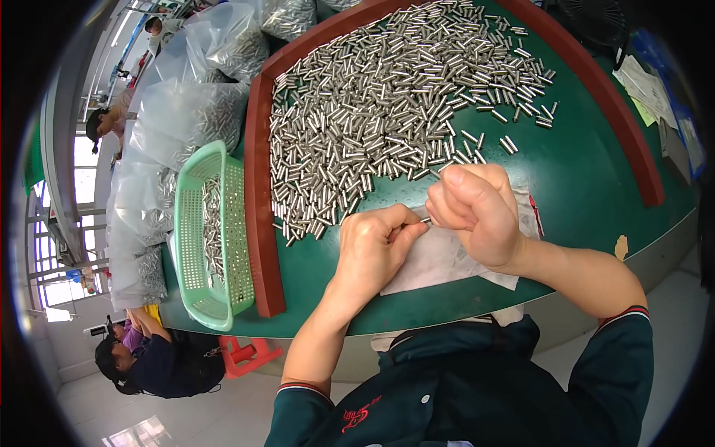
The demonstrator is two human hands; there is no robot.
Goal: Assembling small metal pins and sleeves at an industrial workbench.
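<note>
My left hand and my right hand meet over a white cloth on the green table. Between their fingertips they pinch a small silver metal pin. Just beyond the hands lies a big heap of several identical silver pins, spread across the table inside a red-brown raised border.
A green perforated plastic basket holding more pins sits left of the border. Clear plastic bags full of pins are piled at the far left. Papers lie at the right edge. Another person sits below left.
</note>
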